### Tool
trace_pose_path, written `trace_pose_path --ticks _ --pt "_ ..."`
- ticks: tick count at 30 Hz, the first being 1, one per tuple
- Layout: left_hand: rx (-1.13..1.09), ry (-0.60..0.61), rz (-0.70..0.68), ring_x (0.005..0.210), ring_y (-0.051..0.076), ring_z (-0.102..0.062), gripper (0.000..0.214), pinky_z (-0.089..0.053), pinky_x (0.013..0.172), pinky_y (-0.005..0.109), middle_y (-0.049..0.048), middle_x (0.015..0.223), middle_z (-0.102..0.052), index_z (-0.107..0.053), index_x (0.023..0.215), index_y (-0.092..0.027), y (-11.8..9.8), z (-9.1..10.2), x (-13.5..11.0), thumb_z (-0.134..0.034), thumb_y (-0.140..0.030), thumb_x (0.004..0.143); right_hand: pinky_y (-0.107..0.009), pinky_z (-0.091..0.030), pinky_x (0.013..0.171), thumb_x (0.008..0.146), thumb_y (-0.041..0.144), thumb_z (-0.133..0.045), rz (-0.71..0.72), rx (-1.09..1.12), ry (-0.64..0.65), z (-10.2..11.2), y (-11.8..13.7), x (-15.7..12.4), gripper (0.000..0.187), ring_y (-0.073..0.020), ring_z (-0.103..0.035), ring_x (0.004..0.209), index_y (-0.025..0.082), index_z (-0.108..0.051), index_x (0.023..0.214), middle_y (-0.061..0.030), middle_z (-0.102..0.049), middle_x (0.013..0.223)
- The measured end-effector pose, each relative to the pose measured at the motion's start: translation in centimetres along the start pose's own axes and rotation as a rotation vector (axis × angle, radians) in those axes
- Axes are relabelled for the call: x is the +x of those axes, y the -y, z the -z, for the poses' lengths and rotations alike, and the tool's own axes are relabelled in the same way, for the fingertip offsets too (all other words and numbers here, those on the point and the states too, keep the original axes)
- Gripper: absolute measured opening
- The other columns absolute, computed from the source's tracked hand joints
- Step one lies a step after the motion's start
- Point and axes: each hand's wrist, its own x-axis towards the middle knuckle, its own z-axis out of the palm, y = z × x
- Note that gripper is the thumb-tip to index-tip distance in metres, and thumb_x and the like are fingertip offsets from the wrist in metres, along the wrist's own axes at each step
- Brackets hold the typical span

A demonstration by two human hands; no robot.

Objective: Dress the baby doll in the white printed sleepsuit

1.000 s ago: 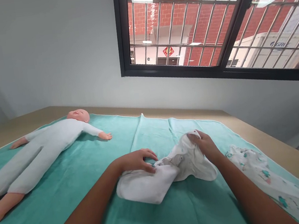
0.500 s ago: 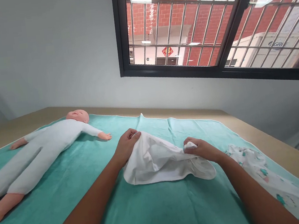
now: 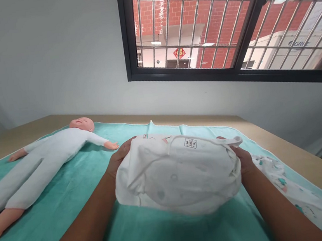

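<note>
A white baby garment (image 3: 182,172) with faint prints and a small printed size label hangs stretched between my hands, a little above the green blanket. At its upper left edge, my left hand (image 3: 121,156) is closed on the fabric, its fingers mostly behind it. My right hand (image 3: 243,157) grips the right end, where a loose strip of cloth sticks out; those fingers are partly covered too. The garment's exact kind is hard to make out while it is bunched. To the left of my left hand lies a baby doll (image 3: 55,147) in a white suit, on its back.
The green blanket (image 3: 175,236) covers much of the wooden tabletop (image 3: 309,157). On the right lies a white garment with green prints (image 3: 293,194), partly behind my right forearm. A wall and a barred window (image 3: 181,73) stand beyond the table.
The white garment has been lifted off the blanket and spread wider, with its labelled side now showing. My hands have moved apart, left hand leftward and right hand rightward.
</note>
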Motion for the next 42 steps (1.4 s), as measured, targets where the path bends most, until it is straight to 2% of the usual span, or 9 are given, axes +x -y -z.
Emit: trace_pose_path --ticks 5,11,15,20,26,29,33,36,42 --pt "0.013 -0.006 0.026 0.079 0.020 -0.068 0.038 -0.054 0.073 0.031 0.0021 0.088 -0.071 -0.063 0.112 -0.020 0.2 1.8 1.0 -0.072 -0.027 0.075 -0.039 -0.051 0.074 0.070 0.048 -0.072 -0.140 -0.021 -0.022 -2.4 -0.4 1.5 0.048 -0.0250 -0.066 0.082 0.024 -0.061 0.110 -0.0048 -0.071 0.091" --pt "0.544 -0.364 0.040 0.086 0.022 -0.068 0.048 -0.053 0.079 0.034 0.0078 0.102 -0.073 -0.062 0.121 -0.020 2.1 4.5 3.3 -0.069 -0.036 0.077 -0.031 -0.044 0.074 0.079 0.039 -0.058 0.165 -0.559 -0.402 -4.2 -3.0 2.6 0.023 -0.0194 -0.059 0.081 0.023 -0.066 0.093 -0.0011 -0.069 0.088" --pt "1.187 -0.568 -0.084 0.089 0.023 -0.065 0.031 -0.050 0.080 0.036 0.0052 0.102 -0.072 -0.068 0.105 -0.021 3.8 5.9 3.8 -0.060 -0.037 0.080 -0.031 -0.043 0.077 0.083 0.037 -0.052 0.184 -0.726 -0.305 -4.4 -3.7 2.4 0.020 -0.0194 -0.060 0.085 0.026 -0.065 0.094 0.0006 -0.070 0.091" --pt "1.409 -0.601 -0.201 0.106 0.028 -0.056 0.028 -0.041 0.095 0.042 0.0078 0.113 -0.064 -0.065 0.106 -0.022 4.9 5.9 4.1 -0.059 -0.030 0.081 -0.033 -0.045 0.079 0.082 0.052 -0.055 0.003 -0.842 -0.102 -2.7 -2.9 2.6 0.030 -0.0227 -0.063 0.089 0.026 -0.065 0.094 -0.0014 -0.072 0.094" --pt "1.787 -0.378 -0.372 0.094 0.022 -0.058 0.017 -0.044 0.083 0.034 0.0034 0.097 -0.064 -0.061 0.102 -0.023 4.8 2.3 3.2 -0.050 -0.029 0.091 -0.033 -0.052 0.072 0.077 0.061 -0.060 -0.318 -0.627 0.225 -0.7 -2.0 2.2 0.044 -0.0264 -0.068 0.089 0.023 -0.069 0.096 -0.0046 -0.074 0.099" --pt "1.760 -0.128 -0.260 0.081 0.016 -0.060 0.014 -0.043 0.070 0.028 -0.0021 0.087 -0.065 -0.061 0.096 -0.026 5.6 0.1 2.4 -0.048 -0.030 0.093 -0.033 -0.054 0.070 0.076 0.056 -0.066 -0.352 -0.409 0.154 -1.2 -2.3 2.0 0.043 -0.0267 -0.069 0.086 0.022 -0.068 0.102 -0.0069 -0.074 0.098" --pt "1.789 0.260 -0.241 0.091 0.019 -0.059 0.014 -0.044 0.080 0.031 0.0003 0.093 -0.067 -0.065 0.093 -0.024 7.7 -1.7 1.8 -0.054 -0.032 0.092 -0.037 -0.055 0.070 0.078 0.055 -0.062 -0.324 -0.152 0.040 -2.4 -3.6 2.4 0.049 -0.0261 -0.069 0.080 0.021 -0.064 0.112 -0.0080 -0.074 0.095" --pt "1.770 0.357 -0.224 0.104 0.022 -0.057 0.019 -0.044 0.090 0.035 0.0040 0.107 -0.066 -0.066 0.102 -0.024 9.2 -2.0 1.6 -0.054 -0.035 0.092 -0.036 -0.051 0.075 0.079 0.054 -0.058 -0.185 -0.368 -0.045 -2.9 -4.7 2.9 0.042 -0.0246 -0.067 0.085 0.021 -0.067 0.102 -0.0045 -0.073 0.092" --pt "1.805 0.304 -0.142 0.116 0.027 -0.053 0.026 -0.039 0.102 0.045 0.0069 0.122 -0.063 -0.063 0.109 -0.024 10.1 -1.6 1.5 -0.056 -0.040 0.090 -0.030 -0.041 0.069 0.085 0.052 -0.046 0.037 -0.945 -0.236 -3.1 -5.3 4.5 0.035 -0.0189 -0.057 0.074 0.021 -0.060 0.074 -0.0018 -0.066 0.075"
